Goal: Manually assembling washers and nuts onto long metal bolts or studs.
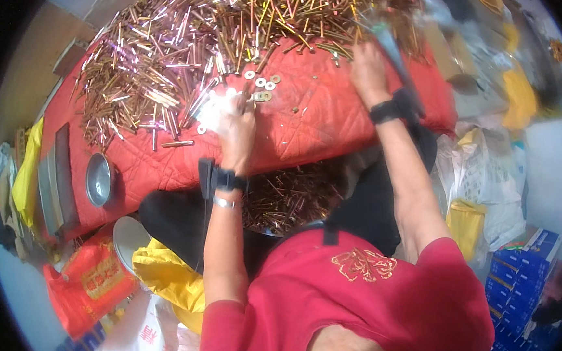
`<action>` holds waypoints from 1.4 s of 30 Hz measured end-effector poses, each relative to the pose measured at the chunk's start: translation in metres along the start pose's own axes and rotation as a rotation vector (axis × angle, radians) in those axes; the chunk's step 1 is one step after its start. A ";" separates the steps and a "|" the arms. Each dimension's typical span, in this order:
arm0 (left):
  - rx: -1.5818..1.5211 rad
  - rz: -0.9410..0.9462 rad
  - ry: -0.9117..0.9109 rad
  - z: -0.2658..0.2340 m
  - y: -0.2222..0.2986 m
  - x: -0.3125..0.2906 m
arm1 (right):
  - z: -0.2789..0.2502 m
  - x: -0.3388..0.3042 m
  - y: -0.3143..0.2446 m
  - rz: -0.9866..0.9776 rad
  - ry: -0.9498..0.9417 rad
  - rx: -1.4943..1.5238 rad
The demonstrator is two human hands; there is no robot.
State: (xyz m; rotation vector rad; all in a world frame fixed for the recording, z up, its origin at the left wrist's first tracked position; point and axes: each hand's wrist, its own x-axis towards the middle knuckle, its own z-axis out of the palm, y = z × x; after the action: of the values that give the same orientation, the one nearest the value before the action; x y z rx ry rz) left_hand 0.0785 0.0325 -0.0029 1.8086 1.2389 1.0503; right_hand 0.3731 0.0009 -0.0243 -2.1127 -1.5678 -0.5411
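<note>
My left hand [237,125] is over the red quilted cloth [316,124], beside several flat ring washers [261,82]. Glare washes out its fingers, so their pose and anything in them cannot be made out. Farther right, my right hand [369,71] is at the near edge of a large heap of long brass-coloured bolts [269,10]. Its fingers look drawn together, but their tips are blurred and I cannot make out what they hold. A few bolts [178,143] lie loose on the cloth, left of my left hand.
At the cloth's left edge sits a grey metal bowl [101,179]. More bolts [292,197] lie below, between my knees. Red bag [88,285] and yellow bag [170,271] are at lower left; plastic bags [486,167] and blue boxes [522,282] stand at right.
</note>
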 end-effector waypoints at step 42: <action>-1.435 -0.624 0.010 -0.013 -0.024 -0.066 | -0.065 0.007 -0.165 -0.656 -0.841 -0.273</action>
State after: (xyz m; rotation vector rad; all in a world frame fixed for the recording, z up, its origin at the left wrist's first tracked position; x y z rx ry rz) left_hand 0.0436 -0.0216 -0.0336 0.2852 0.5868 1.0718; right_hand 0.2135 0.0111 0.0531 -2.1032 -2.8410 -0.0194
